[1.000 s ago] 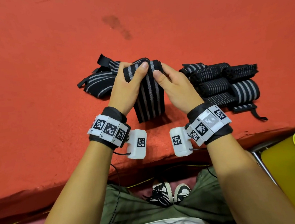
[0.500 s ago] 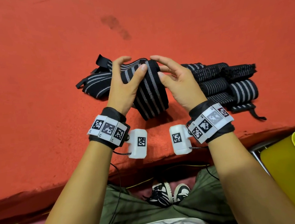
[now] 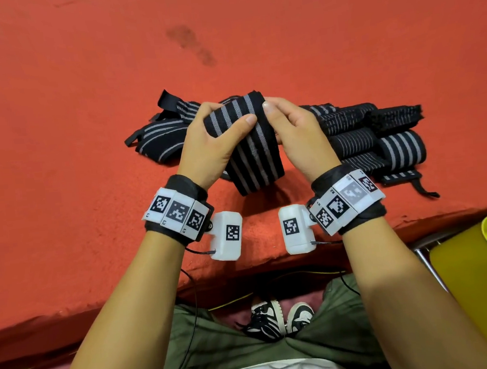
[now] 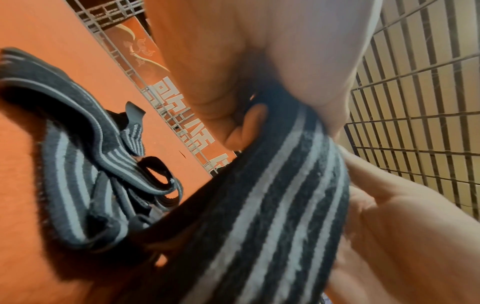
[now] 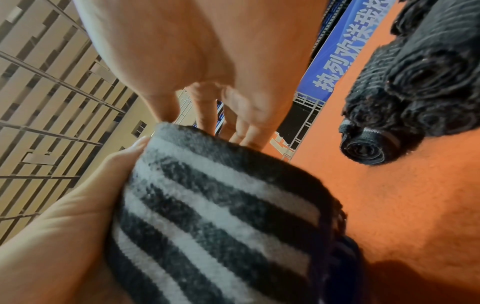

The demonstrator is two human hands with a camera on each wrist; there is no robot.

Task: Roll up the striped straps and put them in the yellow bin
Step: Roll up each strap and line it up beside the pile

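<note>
- Both hands, left hand (image 3: 209,146) and right hand (image 3: 300,138), grip one striped strap (image 3: 248,148) above the red table (image 3: 80,81).
- Rolled straps (image 3: 379,137) lie at 3 o'clock.
- Yellow bin (image 3: 485,275) sits at 5 o'clock.

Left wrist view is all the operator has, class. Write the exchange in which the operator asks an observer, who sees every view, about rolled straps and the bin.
Operator: Are any straps rolled up?
Observer: Yes, a pile of rolled straps lies on the red mat, just right of the right hand.
Operator: Where is the bin?
Observer: The yellow bin stands beyond the mat's near edge, at the person's right. Its inside is out of frame.
</note>
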